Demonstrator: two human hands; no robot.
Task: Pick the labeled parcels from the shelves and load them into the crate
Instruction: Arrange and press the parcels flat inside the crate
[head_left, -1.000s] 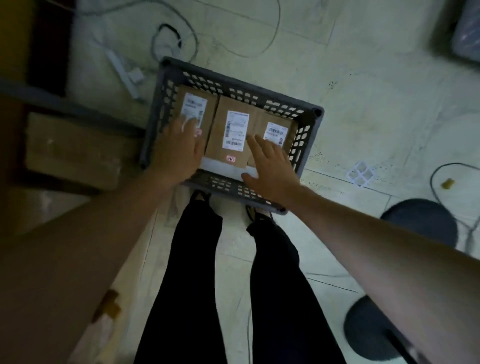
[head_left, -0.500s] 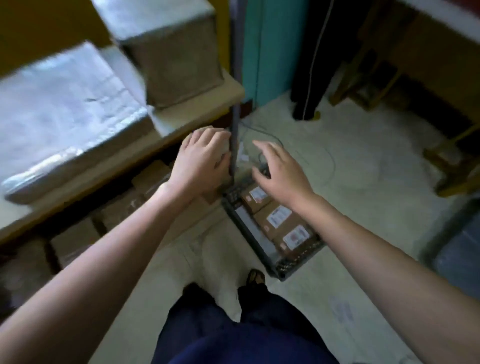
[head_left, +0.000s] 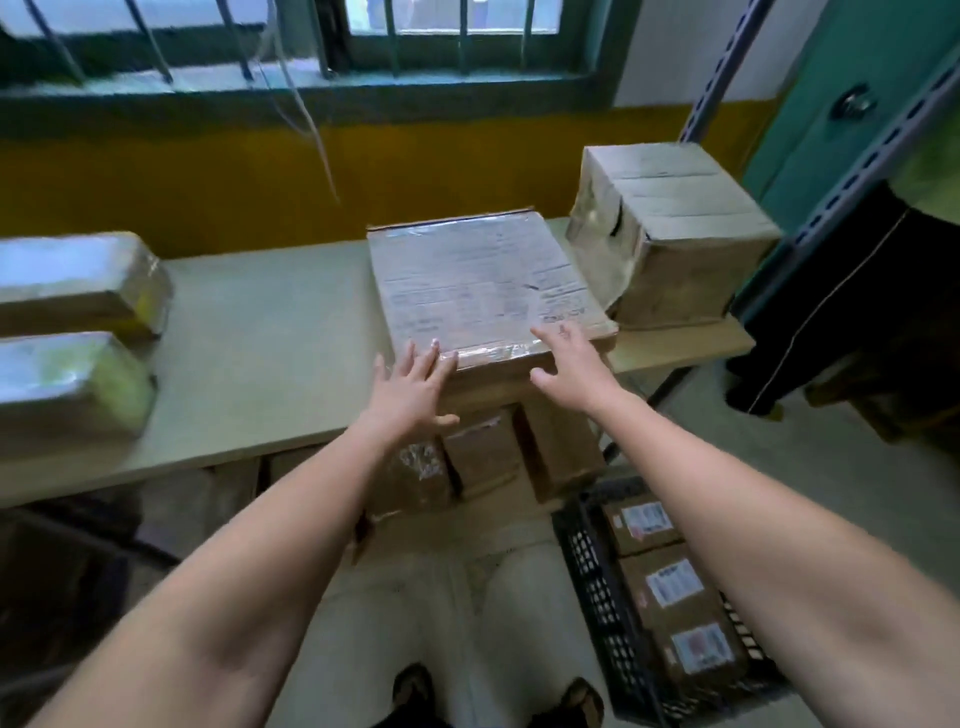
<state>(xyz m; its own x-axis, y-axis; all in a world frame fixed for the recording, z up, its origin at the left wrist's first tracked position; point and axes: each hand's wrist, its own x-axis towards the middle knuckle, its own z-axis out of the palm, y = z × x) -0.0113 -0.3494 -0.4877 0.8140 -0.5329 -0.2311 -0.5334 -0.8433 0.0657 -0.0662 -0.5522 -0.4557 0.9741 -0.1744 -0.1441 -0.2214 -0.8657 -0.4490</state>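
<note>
A flat, tape-covered cardboard parcel (head_left: 480, 280) with a large paper label lies on the shelf top (head_left: 270, 353). My left hand (head_left: 415, 387) is spread open, fingertips touching the parcel's near left corner. My right hand (head_left: 574, 364) is open too, fingers resting on its near right corner. Neither hand grips it. The dark plastic crate (head_left: 592, 582) stands on the floor at lower right, under my right forearm, holding three labeled brown parcels (head_left: 672, 587) in a row.
A taller taped box (head_left: 670, 234) stands right of the flat parcel. Two wrapped parcels (head_left: 78, 332) lie at the shelf's left end. Brown boxes (head_left: 488, 457) sit on the lower shelf. A slotted metal upright (head_left: 852, 171) and dark furniture are at right.
My hands left the parcels in the crate, rose past the shelf edge, and now rest open on the flat parcel on the shelf top. My view swung up from the floor.
</note>
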